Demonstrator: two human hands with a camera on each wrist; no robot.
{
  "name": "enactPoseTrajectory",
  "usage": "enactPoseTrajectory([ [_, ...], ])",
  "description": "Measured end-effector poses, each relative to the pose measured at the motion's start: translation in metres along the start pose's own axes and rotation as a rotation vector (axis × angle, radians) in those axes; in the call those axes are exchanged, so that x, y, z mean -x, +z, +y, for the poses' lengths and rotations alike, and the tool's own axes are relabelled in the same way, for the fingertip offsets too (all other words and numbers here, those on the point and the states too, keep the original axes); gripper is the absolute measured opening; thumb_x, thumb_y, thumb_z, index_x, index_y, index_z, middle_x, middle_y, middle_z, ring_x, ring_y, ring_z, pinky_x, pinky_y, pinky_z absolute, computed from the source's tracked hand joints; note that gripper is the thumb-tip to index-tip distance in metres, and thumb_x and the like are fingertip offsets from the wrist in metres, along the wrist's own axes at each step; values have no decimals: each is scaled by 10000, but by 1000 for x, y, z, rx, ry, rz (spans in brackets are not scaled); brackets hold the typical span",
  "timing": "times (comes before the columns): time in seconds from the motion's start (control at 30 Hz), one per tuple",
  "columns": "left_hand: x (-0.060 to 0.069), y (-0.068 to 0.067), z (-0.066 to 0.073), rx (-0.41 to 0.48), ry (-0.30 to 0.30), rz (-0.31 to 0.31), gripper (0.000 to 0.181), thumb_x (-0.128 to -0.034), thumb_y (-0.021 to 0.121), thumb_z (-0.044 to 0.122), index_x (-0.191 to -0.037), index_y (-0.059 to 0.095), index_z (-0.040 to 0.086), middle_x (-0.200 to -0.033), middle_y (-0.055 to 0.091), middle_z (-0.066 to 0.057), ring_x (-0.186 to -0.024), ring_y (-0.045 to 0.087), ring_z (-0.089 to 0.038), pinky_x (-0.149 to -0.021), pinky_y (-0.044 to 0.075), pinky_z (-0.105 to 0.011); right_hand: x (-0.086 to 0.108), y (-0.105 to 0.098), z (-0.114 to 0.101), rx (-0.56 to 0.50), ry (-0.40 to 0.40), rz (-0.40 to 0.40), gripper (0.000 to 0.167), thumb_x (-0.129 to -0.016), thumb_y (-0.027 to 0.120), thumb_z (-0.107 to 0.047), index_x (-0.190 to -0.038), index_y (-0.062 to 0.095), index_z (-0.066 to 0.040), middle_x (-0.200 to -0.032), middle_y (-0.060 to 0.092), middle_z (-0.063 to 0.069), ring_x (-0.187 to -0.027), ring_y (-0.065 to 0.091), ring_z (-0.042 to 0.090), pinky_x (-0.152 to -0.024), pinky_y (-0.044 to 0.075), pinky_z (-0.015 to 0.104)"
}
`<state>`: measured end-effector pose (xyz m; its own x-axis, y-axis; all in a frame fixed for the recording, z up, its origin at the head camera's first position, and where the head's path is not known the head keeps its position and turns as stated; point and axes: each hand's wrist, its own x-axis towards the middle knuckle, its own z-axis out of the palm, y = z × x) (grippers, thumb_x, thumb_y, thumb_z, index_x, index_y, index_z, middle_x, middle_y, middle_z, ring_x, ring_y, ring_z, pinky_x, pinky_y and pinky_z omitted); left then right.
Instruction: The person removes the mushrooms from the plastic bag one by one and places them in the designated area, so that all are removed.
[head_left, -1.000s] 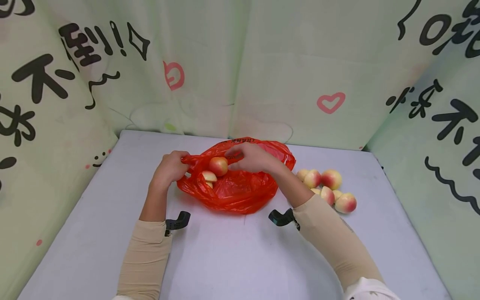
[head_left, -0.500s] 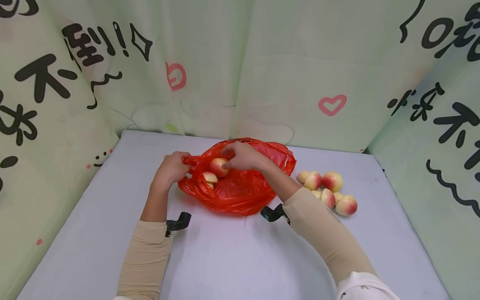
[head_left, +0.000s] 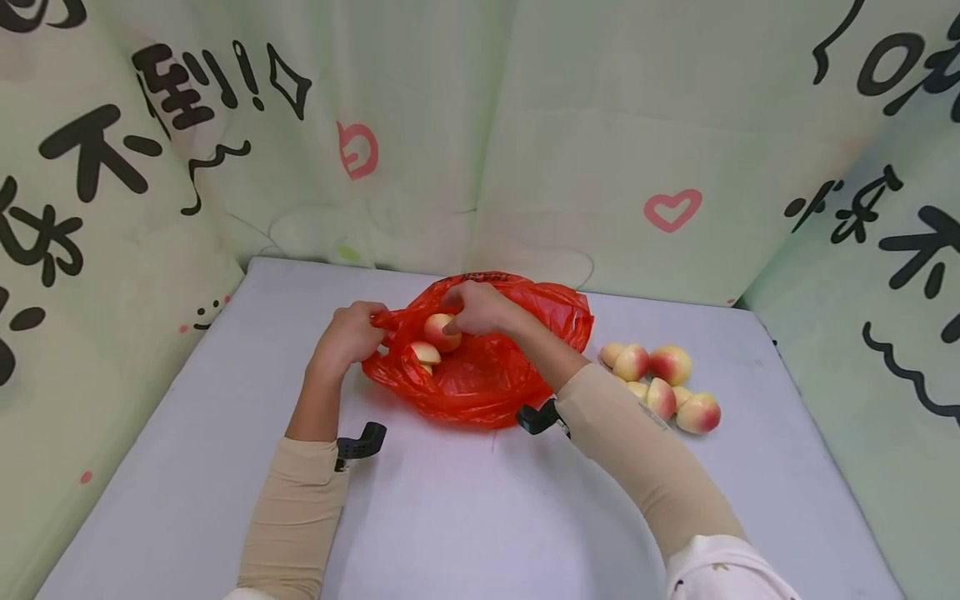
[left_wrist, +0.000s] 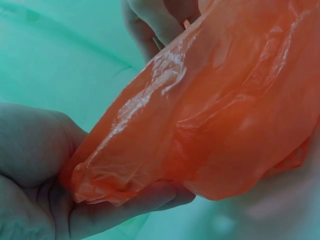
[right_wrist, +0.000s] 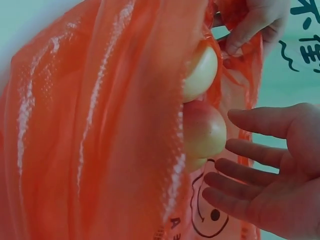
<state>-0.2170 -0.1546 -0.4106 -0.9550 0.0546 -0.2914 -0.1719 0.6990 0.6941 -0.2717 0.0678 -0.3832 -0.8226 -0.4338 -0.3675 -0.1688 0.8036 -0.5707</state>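
A red plastic bag (head_left: pixel 487 387) lies with its mouth gaping on the table. Its left rim is pinched by my left hand (head_left: pixel 352 336); the left wrist view has the thin plastic between thumb and fingers (left_wrist: pixel 150 197). Inside the mouth, a red-and-yellow peach (head_left: pixel 440 332) rests beside a paler one (head_left: pixel 426 354). My right hand (head_left: pixel 480 308) reaches over the bag opening, close to the redder peach. In the right wrist view, its fingers (right_wrist: pixel 240 192) are spread fairly straight near that peach (right_wrist: pixel 207 131); whether they touch it, I cannot tell.
Several more peaches (head_left: pixel 632 362) sit in a loose group on the white table (head_left: pixel 480 508), right of the bag. Pale green curtains (head_left: pixel 570 133) with black writing surround the table at the back and sides.
My right hand has shifted slightly left, over the edge of the redder peach. The left hand keeps its hold on the bag rim. The head view has turned a little.
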Motion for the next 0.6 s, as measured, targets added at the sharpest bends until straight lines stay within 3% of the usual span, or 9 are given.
enactPoseTrajectory([
  [0.27, 1, 0, -1, 14, -11, -8, 307, -1025, 581, 141, -1305, 654, 39, -1182, 710, -206, -960, 662, -308, -726, 600, -296, -9, 9, 1, -20, -7, -9, 575, -927, 770, -170, -1461, 572, -91, -1395, 620, 99, -1206, 568, 271, -1007, 576, 435],
  [0.6, 0, -3, 0, 23, -18, -5, 302, -1017, 584, 129, -1297, 658, 46, -1163, 713, -201, -936, 663, -305, -693, 588, -284, -21, 21, 3, 50, -55, 25, 505, -936, 770, -177, -1402, 617, -58, -1260, 666, 100, -1124, 593, 264, -1008, 564, 421],
])
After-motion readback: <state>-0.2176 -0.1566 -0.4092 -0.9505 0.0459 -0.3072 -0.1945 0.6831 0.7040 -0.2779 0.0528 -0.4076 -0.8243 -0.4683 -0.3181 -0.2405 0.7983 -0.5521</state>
